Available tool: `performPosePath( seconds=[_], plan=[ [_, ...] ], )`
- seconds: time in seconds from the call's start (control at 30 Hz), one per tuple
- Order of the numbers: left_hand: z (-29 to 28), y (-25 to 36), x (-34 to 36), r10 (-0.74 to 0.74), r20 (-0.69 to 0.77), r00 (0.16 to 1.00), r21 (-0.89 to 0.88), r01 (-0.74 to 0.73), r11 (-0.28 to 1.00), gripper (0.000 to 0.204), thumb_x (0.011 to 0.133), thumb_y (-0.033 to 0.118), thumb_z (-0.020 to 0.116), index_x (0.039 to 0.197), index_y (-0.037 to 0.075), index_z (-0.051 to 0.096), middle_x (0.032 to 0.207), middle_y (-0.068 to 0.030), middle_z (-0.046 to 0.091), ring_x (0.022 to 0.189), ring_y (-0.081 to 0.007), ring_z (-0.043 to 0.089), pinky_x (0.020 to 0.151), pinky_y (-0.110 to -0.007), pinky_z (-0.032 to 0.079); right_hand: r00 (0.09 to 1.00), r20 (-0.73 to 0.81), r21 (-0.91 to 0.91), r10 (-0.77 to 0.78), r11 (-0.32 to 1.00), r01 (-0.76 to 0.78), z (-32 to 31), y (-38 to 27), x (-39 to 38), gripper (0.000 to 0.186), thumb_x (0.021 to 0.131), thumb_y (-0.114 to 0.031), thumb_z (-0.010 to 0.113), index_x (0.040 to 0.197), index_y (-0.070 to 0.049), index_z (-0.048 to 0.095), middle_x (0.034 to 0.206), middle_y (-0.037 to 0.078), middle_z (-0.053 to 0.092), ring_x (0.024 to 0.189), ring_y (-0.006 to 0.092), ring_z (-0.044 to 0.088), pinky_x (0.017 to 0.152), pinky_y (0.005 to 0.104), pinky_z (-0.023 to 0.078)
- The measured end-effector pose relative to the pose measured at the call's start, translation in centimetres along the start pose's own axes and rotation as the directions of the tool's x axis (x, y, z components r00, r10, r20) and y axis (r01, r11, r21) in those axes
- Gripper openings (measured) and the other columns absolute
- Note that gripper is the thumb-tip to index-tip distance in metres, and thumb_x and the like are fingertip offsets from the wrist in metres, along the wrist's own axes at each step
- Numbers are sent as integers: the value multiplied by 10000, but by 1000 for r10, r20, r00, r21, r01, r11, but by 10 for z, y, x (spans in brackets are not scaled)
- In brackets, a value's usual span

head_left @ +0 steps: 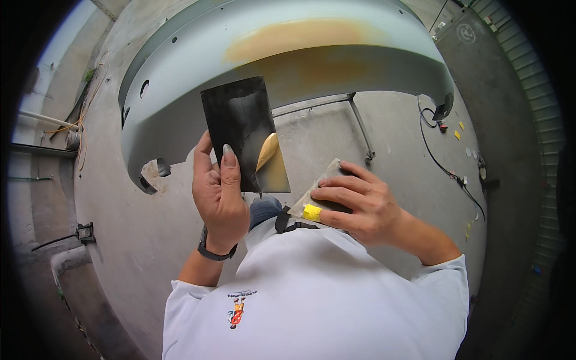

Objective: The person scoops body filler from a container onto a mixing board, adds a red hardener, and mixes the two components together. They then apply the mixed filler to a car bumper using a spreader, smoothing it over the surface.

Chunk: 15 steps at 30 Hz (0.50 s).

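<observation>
My left hand point(221, 192) holds up a flat black board point(237, 120), thumb on its face and fingers behind it. A leaf-shaped dab of yellow putty point(267, 150) sits near the board's right edge, above a thin yellowish smear. Lower and to the right, my right hand point(360, 204) is closed on a thin, greyish putty spreader point(300, 206), partly hidden under the fingers. At its near corner, by a fingertip, is a bright yellow patch point(311, 212); whether it is tape or putty I cannot tell. The two hands are apart.
Beyond my hands, a large curved pale-green vehicle panel point(186, 66) with sanded yellowish areas stands on a dark metal stand point(360, 129). A black cable point(438, 162) and yellow scraps point(457, 135) lie on the concrete floor at right. An orange hose point(83, 135) runs at left.
</observation>
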<state>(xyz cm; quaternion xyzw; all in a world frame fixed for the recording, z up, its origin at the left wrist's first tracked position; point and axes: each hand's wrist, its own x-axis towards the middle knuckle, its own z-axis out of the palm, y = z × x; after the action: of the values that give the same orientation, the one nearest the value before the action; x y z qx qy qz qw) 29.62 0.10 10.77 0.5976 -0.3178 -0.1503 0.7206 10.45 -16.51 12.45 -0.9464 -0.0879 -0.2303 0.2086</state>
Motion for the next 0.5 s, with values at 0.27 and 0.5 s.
performPosePath(
  seconds=[0.27,0.5],
  plan=[
    [6,-14,60,-152,381,912,-369,301,879,462,1146,102,454,1554,-76,328,1290,-151,678,1016,-60,682,882,-200,536,974,-221,-152,-41,988,7,5,32,40,127,838,-224,802,953,-170,804,1266,81,746,1190,274,711,1191,622,423],
    [-38,-31,123,39,434,900,-163,36,986,471,1125,58,472,1549,-90,330,1238,-141,678,919,-56,648,779,-203,517,941,-277,-284,193,919,-272,-7,20,92,126,797,-184,814,916,-141,804,1193,76,771,1143,262,724,1132,588,482]
  ],
)
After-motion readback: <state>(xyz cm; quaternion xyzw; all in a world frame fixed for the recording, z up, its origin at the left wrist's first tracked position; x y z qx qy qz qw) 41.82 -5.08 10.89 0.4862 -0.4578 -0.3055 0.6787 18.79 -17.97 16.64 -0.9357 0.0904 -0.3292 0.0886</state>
